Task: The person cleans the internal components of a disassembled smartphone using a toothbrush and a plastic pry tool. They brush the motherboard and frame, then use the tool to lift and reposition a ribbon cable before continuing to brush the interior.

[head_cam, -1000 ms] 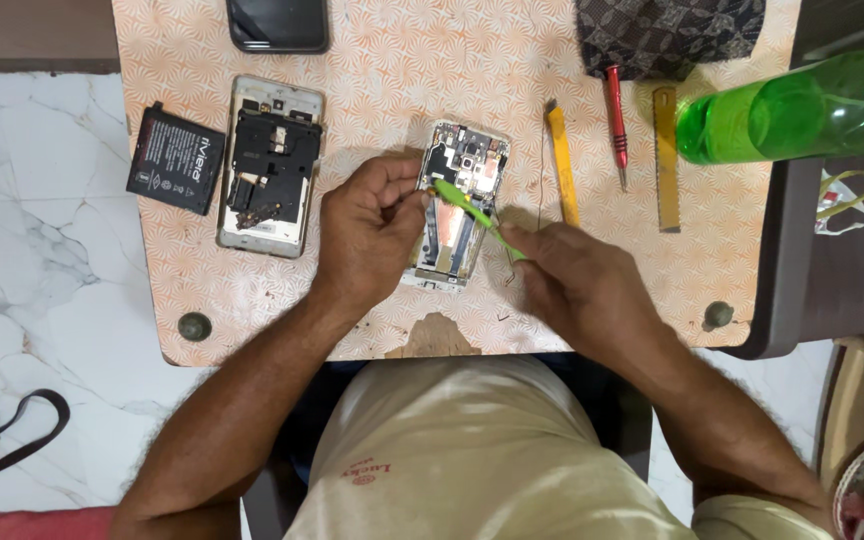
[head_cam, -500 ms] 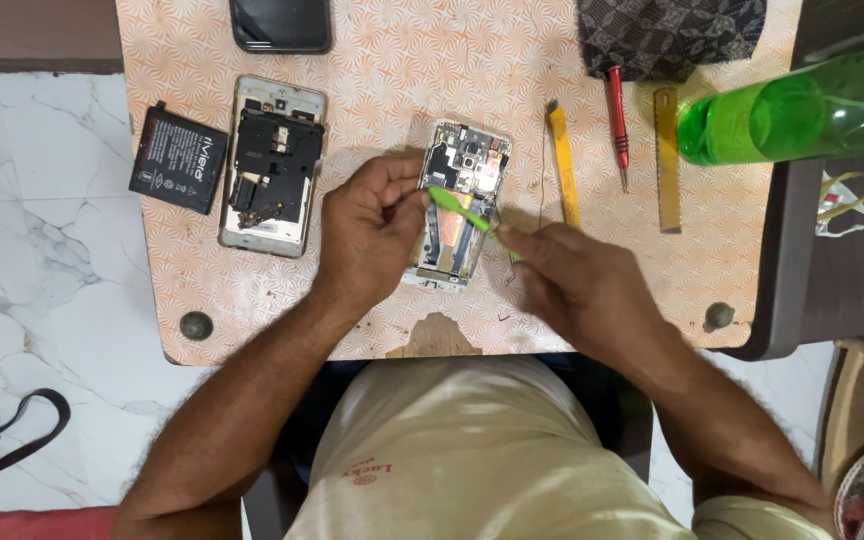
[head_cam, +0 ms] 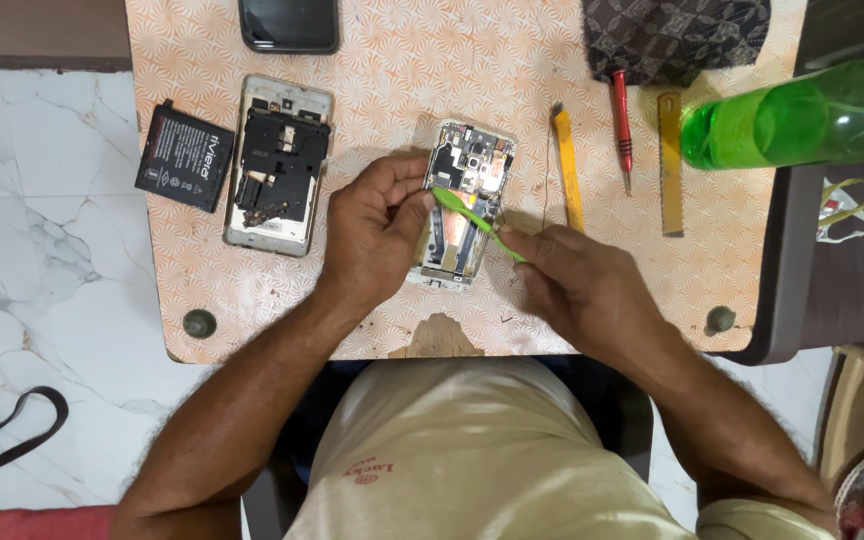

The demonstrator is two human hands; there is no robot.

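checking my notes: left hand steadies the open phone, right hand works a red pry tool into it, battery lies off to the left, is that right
Not quite: the pry tool is green, not red, as the head view shows. The rest stands: the left hand steadies the open phone, the right hand works the tool into it, and the battery lies off to the left.

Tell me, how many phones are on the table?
3. One opened phone is under the left hand and right hand. Another opened phone lies left of it. A dark phone lies at the top edge, partly cut off.
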